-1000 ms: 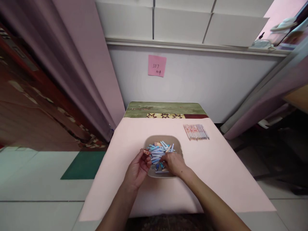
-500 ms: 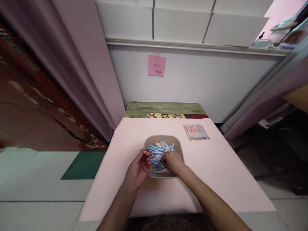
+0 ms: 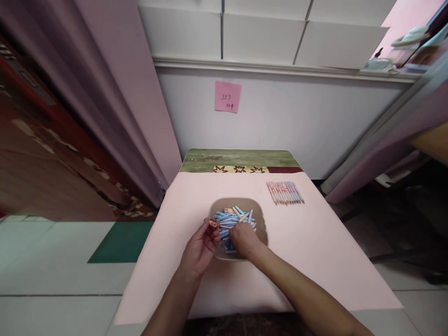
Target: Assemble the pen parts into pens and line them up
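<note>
A shallow grey-beige basket (image 3: 262, 219) holds a heap of short blue and light blue sticks (image 3: 227, 224), with a few cream and orange ones among them. At the basket's left rim, my left hand (image 3: 203, 242) pinches a short orange-brown tube (image 3: 213, 224) between thumb and fingers. My right hand (image 3: 244, 239) is down in the basket on the heap, its fingers curled inward. Its fingertips are hidden, so whatever they grip cannot be made out.
A row of slim pens (image 3: 286, 193) lies to the right behind the basket on the pink-covered table (image 3: 322, 261). A pink note (image 3: 227, 97) is stuck to the white wall behind. Curtains hang on both sides.
My right hand has moved a little to the left within the basket, covering more of the blue pieces near the front. My left hand keeps its hold on the tube.
</note>
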A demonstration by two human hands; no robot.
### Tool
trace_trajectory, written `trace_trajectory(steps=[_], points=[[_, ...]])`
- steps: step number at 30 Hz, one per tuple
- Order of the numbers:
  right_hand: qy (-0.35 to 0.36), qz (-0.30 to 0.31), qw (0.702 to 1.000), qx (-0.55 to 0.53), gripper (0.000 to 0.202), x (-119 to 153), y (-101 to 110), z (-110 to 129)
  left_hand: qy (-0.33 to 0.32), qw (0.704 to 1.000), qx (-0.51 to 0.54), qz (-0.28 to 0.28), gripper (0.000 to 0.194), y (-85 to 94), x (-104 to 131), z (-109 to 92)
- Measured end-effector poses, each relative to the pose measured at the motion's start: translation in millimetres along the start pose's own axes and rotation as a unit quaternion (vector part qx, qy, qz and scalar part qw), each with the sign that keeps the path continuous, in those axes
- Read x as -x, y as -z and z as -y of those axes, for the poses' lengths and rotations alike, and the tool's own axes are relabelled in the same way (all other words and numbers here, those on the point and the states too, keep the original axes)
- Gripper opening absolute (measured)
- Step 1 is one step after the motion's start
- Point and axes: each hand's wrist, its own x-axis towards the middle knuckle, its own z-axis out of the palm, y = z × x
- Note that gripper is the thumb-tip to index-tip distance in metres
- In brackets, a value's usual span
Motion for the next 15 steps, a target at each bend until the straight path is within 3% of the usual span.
trace_trajectory(steps=[7, 10, 12, 15], points=[[-0.022, -0.042, 0.998, -0.042, 0.017, 9, 8, -8, 0.002, 1.0, 0.001, -0.007, 0.015, -1.1, 3, 0], [-0.032, -0.112, 0.983, -0.14, 0.016, 22, 11, -21, 0.013, 1.0, 0.004, -0.013, 0.014, -5.9, 7, 3], [-0.017, -0.181, 0.93, -0.319, 0.013, 32, 11, -28, 0.026, 0.999, 0.006, -0.021, 0.015, -11.4, 9, 8], [0.006, -0.28, 0.786, -0.551, 0.014, 46, 13, -30, 0.06, 0.998, 0.014, -0.03, 0.013, -21.1, 12, 19]])
